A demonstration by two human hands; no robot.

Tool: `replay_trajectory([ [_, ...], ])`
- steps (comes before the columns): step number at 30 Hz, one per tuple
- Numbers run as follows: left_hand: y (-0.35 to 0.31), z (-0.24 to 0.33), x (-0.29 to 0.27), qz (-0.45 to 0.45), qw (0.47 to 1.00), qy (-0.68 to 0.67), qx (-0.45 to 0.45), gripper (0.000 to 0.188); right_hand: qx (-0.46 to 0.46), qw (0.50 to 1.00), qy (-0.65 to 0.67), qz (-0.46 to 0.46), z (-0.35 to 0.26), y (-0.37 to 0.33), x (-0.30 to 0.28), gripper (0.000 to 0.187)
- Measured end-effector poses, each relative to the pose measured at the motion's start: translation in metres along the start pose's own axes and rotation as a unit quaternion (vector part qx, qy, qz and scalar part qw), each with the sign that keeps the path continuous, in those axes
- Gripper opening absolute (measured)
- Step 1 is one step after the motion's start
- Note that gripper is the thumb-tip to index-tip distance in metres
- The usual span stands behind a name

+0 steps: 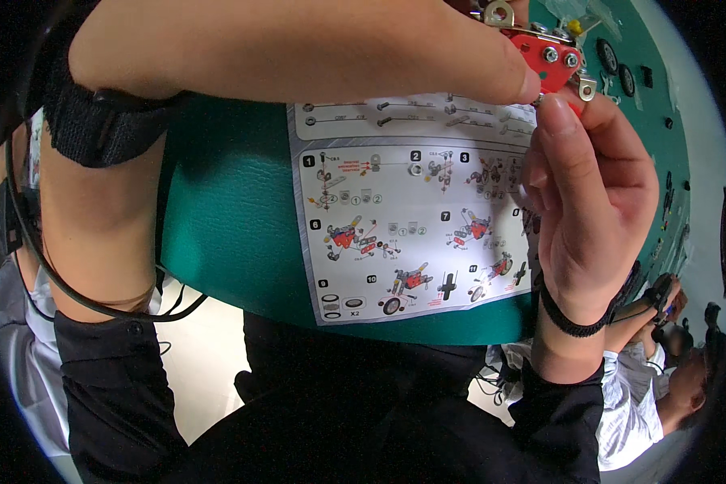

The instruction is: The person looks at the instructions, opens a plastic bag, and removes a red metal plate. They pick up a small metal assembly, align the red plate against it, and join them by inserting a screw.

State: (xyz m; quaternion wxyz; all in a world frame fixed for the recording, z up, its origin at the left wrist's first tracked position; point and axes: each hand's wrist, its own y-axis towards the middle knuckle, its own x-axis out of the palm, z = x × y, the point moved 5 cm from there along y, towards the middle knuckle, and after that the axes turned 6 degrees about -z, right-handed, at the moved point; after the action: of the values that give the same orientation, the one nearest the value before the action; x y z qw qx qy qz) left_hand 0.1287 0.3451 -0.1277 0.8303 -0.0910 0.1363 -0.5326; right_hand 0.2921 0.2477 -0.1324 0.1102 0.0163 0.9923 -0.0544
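A small model (544, 60) of red plates, silver bolts and bent metal brackets is held up at the top right. My left hand (363, 48) stretches across the top of the view and is closed on it, thumb pressed near the red plate's lower edge. From below, my right hand (593, 181) meets the same edge, its thumb and fingers pinched together beside a small silver fastener. What sits between those right fingertips is mostly hidden. Under both hands lies a printed instruction sheet (387, 189) with numbered assembly drawings.
The sheet rests on a green table mat (226, 210). Black wheels (607, 56), clear plastic bags (577, 10) and several small loose parts are scattered at the far right. Another person in a white shirt (633, 419) sits to the right. A black cable (81, 302) runs by my left forearm.
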Motion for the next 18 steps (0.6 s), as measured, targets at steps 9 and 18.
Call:
replay_trajectory([
  [9, 0.000, 0.004, 0.000, 0.014, 1.000, -0.013, 0.000, 0.037, 0.009, 1.000, 0.003, -0.006, 0.000, 0.002, -0.001, 0.022],
  [18, 0.005, 0.014, -0.007, 0.053, 0.995, -0.090, 0.009, 0.039, 0.054, 0.995, 0.080, 0.012, 0.011, 0.006, -0.016, 0.020],
])
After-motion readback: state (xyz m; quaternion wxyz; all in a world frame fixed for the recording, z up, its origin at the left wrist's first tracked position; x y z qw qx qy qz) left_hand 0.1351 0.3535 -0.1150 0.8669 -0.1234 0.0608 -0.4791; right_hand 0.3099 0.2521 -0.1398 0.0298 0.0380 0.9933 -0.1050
